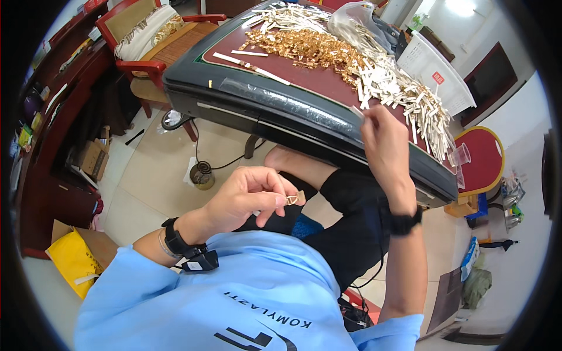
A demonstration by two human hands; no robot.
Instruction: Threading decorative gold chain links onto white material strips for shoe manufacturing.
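Note:
My left hand (249, 193) is raised above my lap, thumb and fingers pinched on a small gold-coloured buckle (291, 200) with a short beige piece at its end. My right hand (383, 140) hangs over the table's near edge, with its fingers closed on the end of a thin whitish strip (356, 112). Beyond it, a heap of white strips (404, 93) spreads along the right of the tabletop. Small gold-coloured metal pieces (304, 50) lie in a long pile in the middle. A strip with a brown part (252, 67) lies apart, nearer the front left.
The dark-rimmed table (269, 96) stands right in front of my knees. Behind the heap are a clear plastic bag (354, 20) and a white crate (436, 73). A clear cup (461, 154) is at the table's right corner, beside a red chair (483, 158). A wooden armchair (152, 47) stands left.

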